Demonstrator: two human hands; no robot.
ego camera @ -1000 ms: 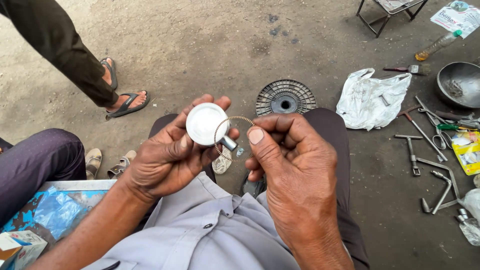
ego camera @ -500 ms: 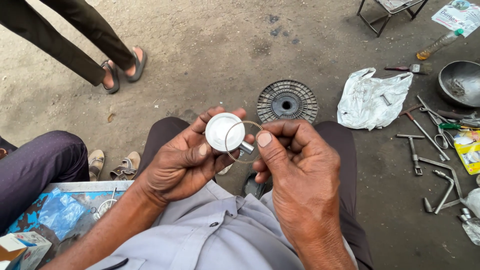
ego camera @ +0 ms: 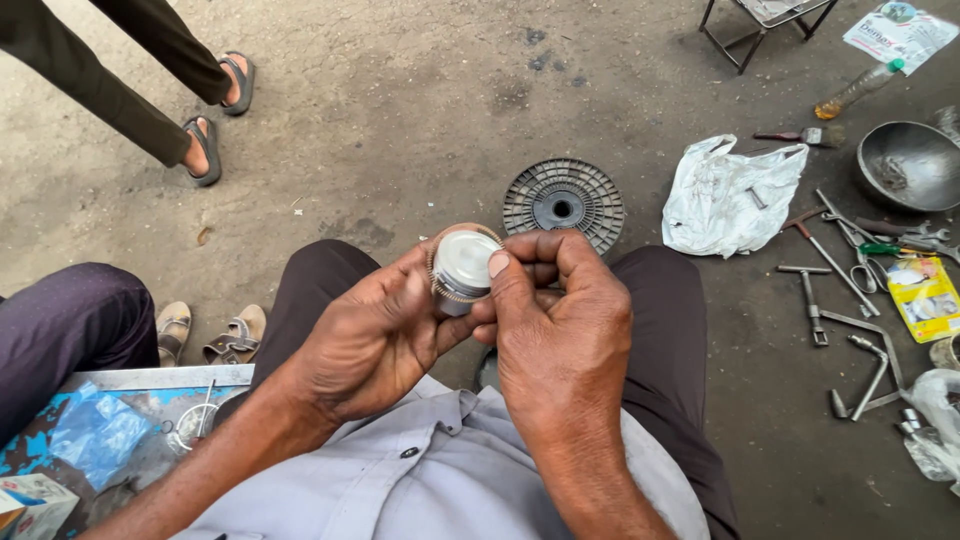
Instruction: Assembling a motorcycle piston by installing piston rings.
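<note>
Piston [ego camera: 463,265], a short silvery cylinder with a pale flat crown, sits raised above the person's lap, between both hands. A thin metal ring [ego camera: 440,290] runs around its upper edge. The left hand [ego camera: 375,335] wraps it from the left and below, fingers closed around its body. The right hand [ego camera: 560,320] meets it from the right, its thumb [ego camera: 505,280] pressed on the crown's rim and the other fingers curled behind, so both hands grip the same part.

Just beyond the hands, on the concrete floor, lies a round dark ribbed disc [ego camera: 563,203] with a hole in its middle. To its right rests a crumpled white plastic bag [ego camera: 730,195]. Farther right, near the floor's right edge, lie scattered tools [ego camera: 845,290], and a dark metal bowl [ego camera: 908,165] stands beyond them. A plastic bottle [ego camera: 858,90] lies towards the top right corner.

At the lower left a blue and grey tray [ego camera: 90,430] holds small parts. Beside it a second person's purple trouser leg [ego camera: 65,330] shows, with a pair of sandals [ego camera: 205,330] nearby. At the top left a third person's sandalled feet [ego camera: 215,110] stand on the floor.
</note>
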